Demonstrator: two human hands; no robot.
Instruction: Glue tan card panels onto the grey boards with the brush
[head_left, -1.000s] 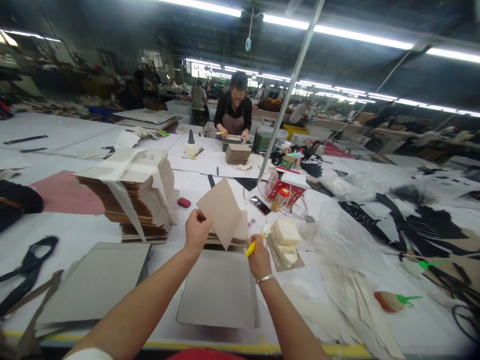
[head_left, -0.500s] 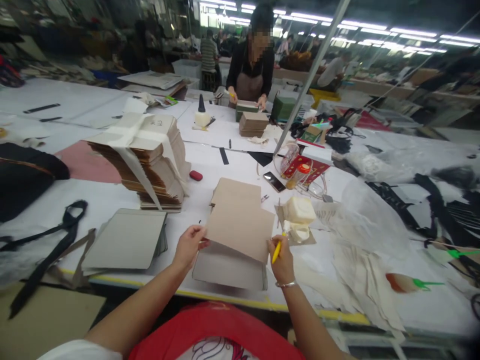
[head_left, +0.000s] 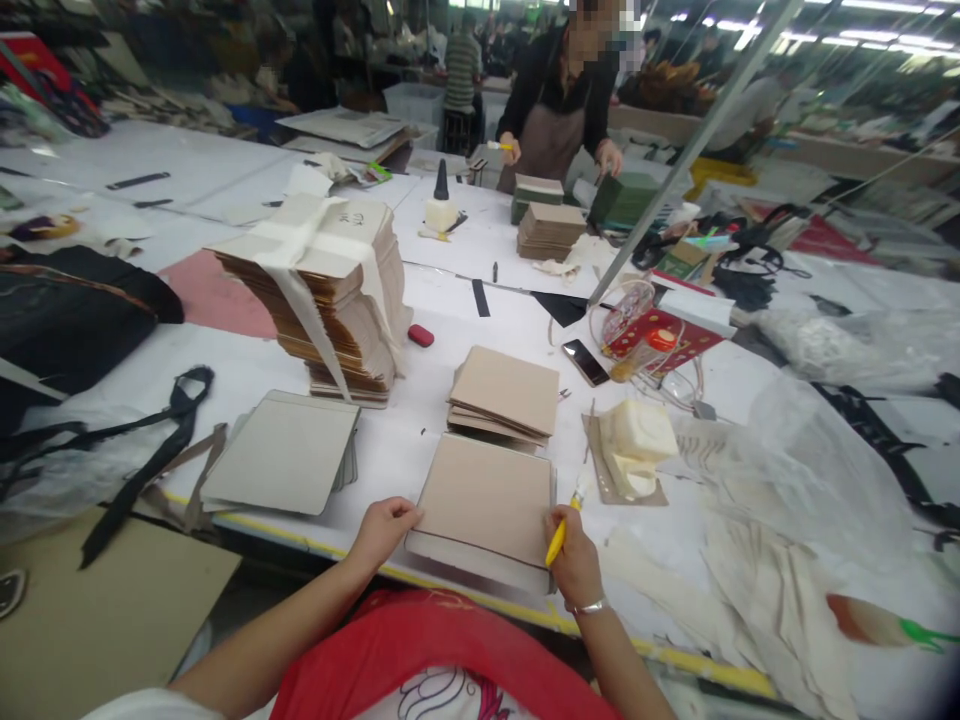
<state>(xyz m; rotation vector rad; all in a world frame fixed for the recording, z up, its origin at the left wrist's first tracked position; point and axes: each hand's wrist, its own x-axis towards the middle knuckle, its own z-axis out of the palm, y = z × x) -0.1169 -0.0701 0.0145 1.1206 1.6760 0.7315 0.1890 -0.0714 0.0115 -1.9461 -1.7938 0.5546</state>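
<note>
A tan cardboard sheet (head_left: 486, 495) lies over a grey board (head_left: 480, 562) near the table's front edge. My left hand (head_left: 390, 525) pinches the sheet at its left edge. At the right edge, my right hand (head_left: 574, 550) has its fingers closed around a yellow-handled brush (head_left: 556, 543), and its fingertips are at the sheet's side. Just beyond lies a small stack of tan cardboard sheets (head_left: 506, 390). To the left is a pile of grey boards (head_left: 285, 450). Right of the sheet, a cream-coloured tub (head_left: 641, 435) rests on a scrap of card.
A tall taped cardboard stack (head_left: 337, 290) stands behind the grey pile. A phone (head_left: 585, 362) and a red box (head_left: 667, 325) lie beyond the tub, near a slanting metal pole (head_left: 690, 150). Across the table stands a co-worker (head_left: 559, 110) with a brush. Fabric strips (head_left: 772, 580) lie at right.
The tan sheet has come down and toward me, from over the small stack onto the grey board. Both hands moved with it. The co-worker's hands have lifted from their stack. The view has shifted.
</note>
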